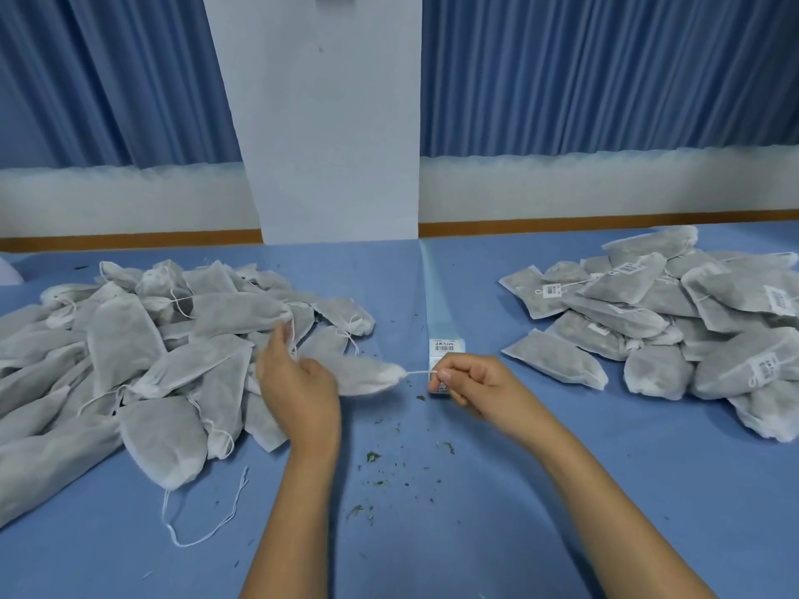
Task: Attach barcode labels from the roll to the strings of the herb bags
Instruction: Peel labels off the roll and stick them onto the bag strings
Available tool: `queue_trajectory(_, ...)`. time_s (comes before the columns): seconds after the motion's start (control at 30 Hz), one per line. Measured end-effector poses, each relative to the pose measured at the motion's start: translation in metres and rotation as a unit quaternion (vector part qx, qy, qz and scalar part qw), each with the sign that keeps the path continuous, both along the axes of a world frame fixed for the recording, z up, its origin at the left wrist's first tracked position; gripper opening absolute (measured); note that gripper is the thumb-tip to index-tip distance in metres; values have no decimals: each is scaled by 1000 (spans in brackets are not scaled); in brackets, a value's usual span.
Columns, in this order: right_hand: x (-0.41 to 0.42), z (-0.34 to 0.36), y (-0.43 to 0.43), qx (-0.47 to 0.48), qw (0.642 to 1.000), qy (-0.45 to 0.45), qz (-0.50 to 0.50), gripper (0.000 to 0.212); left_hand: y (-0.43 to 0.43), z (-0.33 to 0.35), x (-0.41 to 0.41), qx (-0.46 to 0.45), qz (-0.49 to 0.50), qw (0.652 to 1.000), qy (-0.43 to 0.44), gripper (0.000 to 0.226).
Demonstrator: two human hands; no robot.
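While the left hand curled its fingers round the fat end of one herb bag, the right hand pinched that bag's string between thumb and forefinger, its other fingers folded in. The bag pointed toward three o'clock from the left hand, and the string ran short and taut from its gathered neck to the pinch. Just below the right hand's fingertips, partly hidden, showed a barcode label; whether it touched the string could not be told.

At twelve o'clock from the right hand, just beside it, another printed label sat on a clear label strip that ran away across the blue counter toward the far edge. Green herb crumbs lay scattered at six o'clock from the held bag, between the two forearms.

A pile of unlabelled bags spread from nine to eight o'clock of the left hand, touching it, strings trailing loose. A pile of labelled bags lay at two o'clock of the right hand, apart from it, with barcode tags on several. Beyond the counter stood a white pillar at twelve o'clock, flanked by blue curtains.
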State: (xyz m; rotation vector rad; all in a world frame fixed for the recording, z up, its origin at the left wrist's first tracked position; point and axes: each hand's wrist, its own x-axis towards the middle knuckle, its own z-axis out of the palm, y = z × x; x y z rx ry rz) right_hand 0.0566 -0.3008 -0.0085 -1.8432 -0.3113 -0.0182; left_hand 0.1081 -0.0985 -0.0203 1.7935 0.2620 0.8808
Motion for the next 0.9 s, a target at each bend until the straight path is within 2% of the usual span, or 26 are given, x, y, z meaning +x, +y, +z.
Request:
queue_trajectory(0.03, 1, -5, 2, -24, 999, -21, -14, 30, -2, -2, -2, 78, -19, 996, -40, 41)
queue_trajectory(0.1, 4, -12, 5, -86, 994, -61, -30, 30, -13, -1, -13, 125, -177, 971, -98, 23)
queue_trajectory(0.17, 7, -13, 4, -89, 991, -90, -42, 28, -29, 0, -23, 139, -367, 919, -43, 21)
queue_trajectory(0.23, 7, -11, -2, -78, 989, -113, -57, 24, -43, -5, -26, 145, -454, 878, 48, 14)
queue_trajectory(0.3, 6, -10, -10, -99, 982, -142, -81, 21, -46, -9, -23, 131, -460, 876, 66, 13)
queue_trajectory(0.43, 10, -11, -18, -171, 958, -188, -136, 21, -39, -3, -14, 123, -428, 894, 50, 19)
queue_trajectory(0.53, 10, -14, -15, -183, 951, -203, -144, 18, -38, -1, -13, 121, -422, 897, 50, 20)
queue_trajectory(0.6, 9, -15, -18, -158, 956, -195, -149, 14, -34, -2, -14, 109, -419, 899, 61, 24)
queue_trajectory(0.7, 11, -11, -36, -101, 958, -192, -186, 13, -22, -2, -15, 26, -448, 890, 77, 25)
queue_trajectory(0.83, 11, -14, -36, -143, 946, -192, -216, 13, -18, 6, -19, -90, -515, 852, 32, 18)
queue_trajectory(0.9, 11, -19, -23, -176, 948, -182, -193, 14, -23, 7, -22, -112, -513, 851, 3, 17)
